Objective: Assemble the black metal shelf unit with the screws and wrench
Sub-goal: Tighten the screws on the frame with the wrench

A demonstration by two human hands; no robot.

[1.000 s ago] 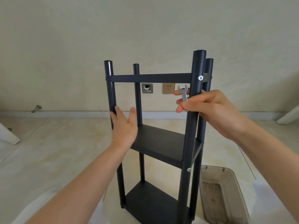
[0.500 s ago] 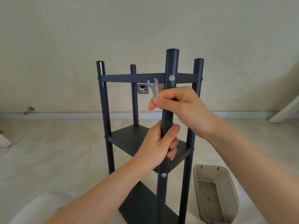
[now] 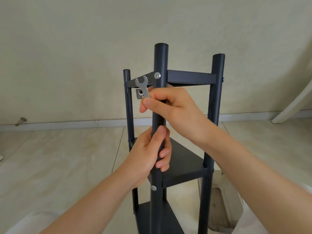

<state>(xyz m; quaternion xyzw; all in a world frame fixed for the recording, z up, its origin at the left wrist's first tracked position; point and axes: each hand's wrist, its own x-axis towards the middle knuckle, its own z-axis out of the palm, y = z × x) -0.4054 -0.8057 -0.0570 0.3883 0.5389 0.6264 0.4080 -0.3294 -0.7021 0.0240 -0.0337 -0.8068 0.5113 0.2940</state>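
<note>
The black metal shelf unit (image 3: 190, 76) stands upright on the floor in front of me, one corner post nearest the camera. My left hand (image 3: 148, 152) grips that near post just above the middle shelf. My right hand (image 3: 172, 108) wraps around the same post higher up and also pinches a small silver wrench (image 3: 142, 86), whose open jaw points up beside the top rail. A silver screw head (image 3: 157, 75) sits in the post at the top rail. Another screw (image 3: 153, 187) sits at the middle shelf.
A clear plastic tray (image 3: 224, 208) lies on the floor to the right of the shelf base. A wall socket plate (image 3: 139, 94) shows behind the wrench. A white slanted board (image 3: 293, 105) leans at the far right. Beige tiled floor extends to the left.
The shelf unit has turned so a corner post faces me. My left hand left the back post and took the near post below my right hand, which holds the wrench throughout.
</note>
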